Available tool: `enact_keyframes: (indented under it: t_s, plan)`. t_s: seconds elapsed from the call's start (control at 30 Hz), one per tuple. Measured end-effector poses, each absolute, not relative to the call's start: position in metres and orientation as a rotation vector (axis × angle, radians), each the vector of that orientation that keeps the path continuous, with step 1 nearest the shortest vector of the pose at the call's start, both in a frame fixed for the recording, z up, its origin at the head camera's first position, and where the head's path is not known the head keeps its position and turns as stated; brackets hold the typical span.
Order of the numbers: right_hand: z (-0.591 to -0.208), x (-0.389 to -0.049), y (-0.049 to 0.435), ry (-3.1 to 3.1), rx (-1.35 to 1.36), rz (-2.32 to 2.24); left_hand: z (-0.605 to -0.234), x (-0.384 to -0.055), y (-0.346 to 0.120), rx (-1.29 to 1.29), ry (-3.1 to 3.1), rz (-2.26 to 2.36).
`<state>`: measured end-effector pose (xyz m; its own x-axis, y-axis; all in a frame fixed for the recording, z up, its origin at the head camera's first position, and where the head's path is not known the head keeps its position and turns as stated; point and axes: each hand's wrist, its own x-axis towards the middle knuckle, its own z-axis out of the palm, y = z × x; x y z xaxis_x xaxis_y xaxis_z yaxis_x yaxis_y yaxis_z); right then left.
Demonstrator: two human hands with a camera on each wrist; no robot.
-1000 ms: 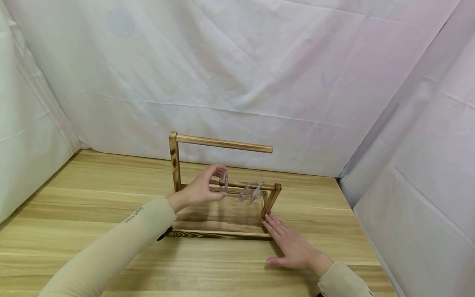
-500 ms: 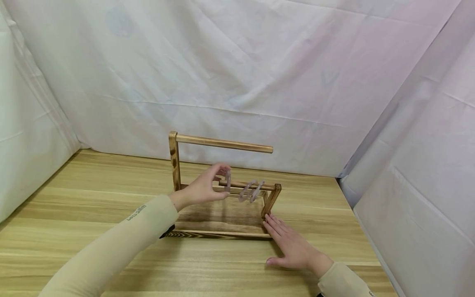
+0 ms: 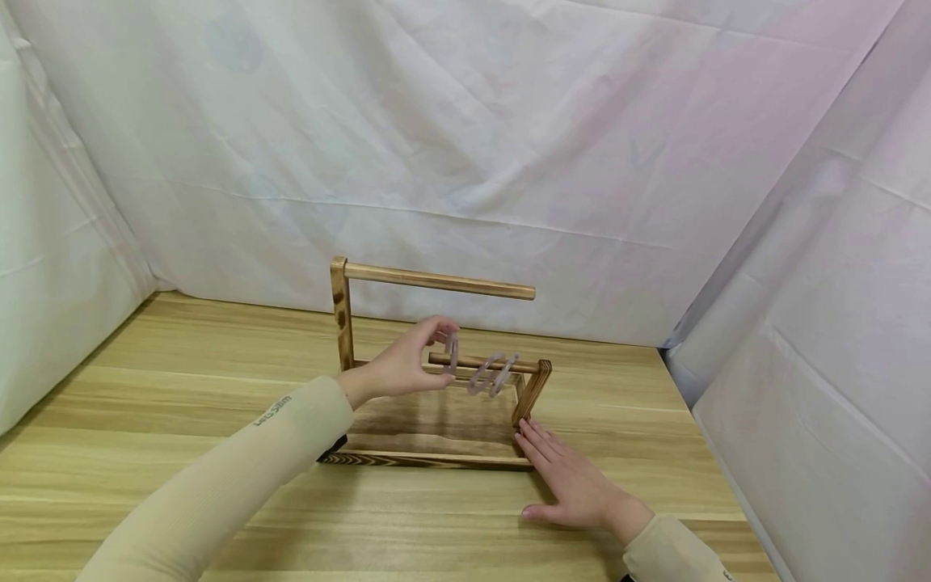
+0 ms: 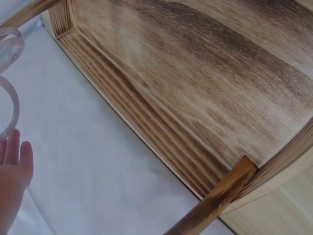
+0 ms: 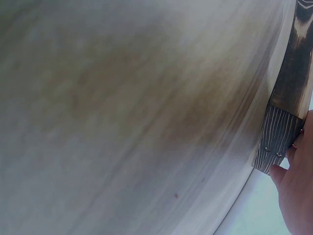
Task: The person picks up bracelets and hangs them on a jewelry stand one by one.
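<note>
My left hand (image 3: 400,362) pinches a pale, see-through bangle (image 3: 455,354) between thumb and fingers, around the lower rod (image 3: 527,366) of a wooden rack near its free left end. Farther right, two similar bangles (image 3: 478,377) hang on the same rod. In the left wrist view, my fingertips (image 4: 13,147) are at the lower edge of a bangle (image 4: 16,105). My right hand (image 3: 578,485) lies with straight fingers against the front right corner of the rack's tray (image 3: 436,462). The right wrist view shows the hand beside the dark striped rack corner (image 5: 277,142).
An upper rod (image 3: 440,280) reaches right from the tall left post (image 3: 343,319), above my left hand. A short post (image 3: 533,394) carries the lower rod on the right. The rack stands on a wood-grain table (image 3: 436,525), with white cloth (image 3: 451,145) behind and at both sides.
My left hand has moved slightly right along the lower rod, carrying the pinched bangle further from the rod's free end. The right hand and the other two bangles have stayed put.
</note>
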<state>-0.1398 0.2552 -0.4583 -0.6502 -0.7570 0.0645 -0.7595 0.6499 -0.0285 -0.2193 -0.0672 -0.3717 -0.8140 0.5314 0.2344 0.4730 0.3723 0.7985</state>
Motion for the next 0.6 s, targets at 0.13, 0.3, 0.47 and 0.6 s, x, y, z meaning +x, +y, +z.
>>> enact_keyframes:
  t_s: [0.13, 0.3, 0.47, 0.6]
  plan:
    - [-0.4584, -0.1401, 0.2556, -2.801, 1.295, 0.082, -0.3699, -0.2189, -0.0666, 0.931, 2.545, 1.437]
    - [-0.4587, -0.1404, 0.2558, -2.796, 1.298, 0.079, -0.3678, -0.2201, -0.0638, 0.94, 2.535, 1.429]
    - [-0.4577, -0.1399, 0.2552, -2.821, 1.294, 0.087, -0.3667, -0.221, -0.0609, 0.941, 2.541, 1.414]
    - [-0.4573, -0.1395, 0.2549, -2.833, 1.289, 0.077, -0.3676, -0.2219, -0.0596, 0.942, 2.559, 1.39]
